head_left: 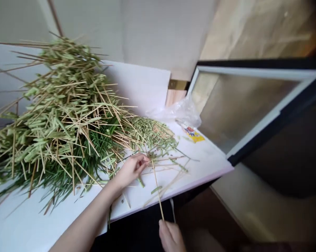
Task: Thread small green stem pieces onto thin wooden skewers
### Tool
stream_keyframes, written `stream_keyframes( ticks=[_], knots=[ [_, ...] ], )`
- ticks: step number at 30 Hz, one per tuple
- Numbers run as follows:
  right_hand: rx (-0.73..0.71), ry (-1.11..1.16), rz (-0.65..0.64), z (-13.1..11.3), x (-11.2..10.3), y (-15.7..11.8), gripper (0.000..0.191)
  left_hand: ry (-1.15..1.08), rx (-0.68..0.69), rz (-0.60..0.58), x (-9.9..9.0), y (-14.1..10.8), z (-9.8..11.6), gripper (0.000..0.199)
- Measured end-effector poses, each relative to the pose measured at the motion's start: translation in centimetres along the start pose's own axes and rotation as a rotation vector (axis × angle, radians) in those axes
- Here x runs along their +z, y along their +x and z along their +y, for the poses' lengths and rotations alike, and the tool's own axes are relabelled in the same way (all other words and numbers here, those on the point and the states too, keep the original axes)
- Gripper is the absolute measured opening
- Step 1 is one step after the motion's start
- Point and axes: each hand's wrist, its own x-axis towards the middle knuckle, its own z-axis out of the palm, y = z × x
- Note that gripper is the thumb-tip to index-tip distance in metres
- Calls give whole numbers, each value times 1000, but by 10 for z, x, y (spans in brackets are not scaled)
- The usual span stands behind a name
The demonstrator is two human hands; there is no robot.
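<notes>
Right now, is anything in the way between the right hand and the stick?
Nothing visible is. The right hand grips the near end of the stick. A small green piece shows right by the stick farther up; I can't tell if they touch.

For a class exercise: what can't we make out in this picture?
All in the head view:
Right hand: cut off by the bottom edge.
Stick: lower end hidden by that hand.
Left hand: too blurred to tell whether it touches the stick.
Packet: lettering too blurred to read.
Table: part hidden by the pile of stalks.
</notes>
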Motion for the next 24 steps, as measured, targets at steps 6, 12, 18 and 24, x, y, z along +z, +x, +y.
stream_keyframes(
  ticks=[6, 12, 18, 24],
  knots=[
    [-196, -165, -107, -6, -3, 6, 47, -195, -129, 81, 3, 8, -6, 26],
    [-281, -179, -123, -17, -13, 8, 45, -477, -378, 147, -4, 27, 13, 39],
    [-290, -151, -131, -25, -17, 8, 42, -415, -562, 61, -16, 43, 47, 42],
    [-291, -52, -189, -26, -17, 4, 44, -440, -658, 123, -15, 36, 58, 42]
  ],
)
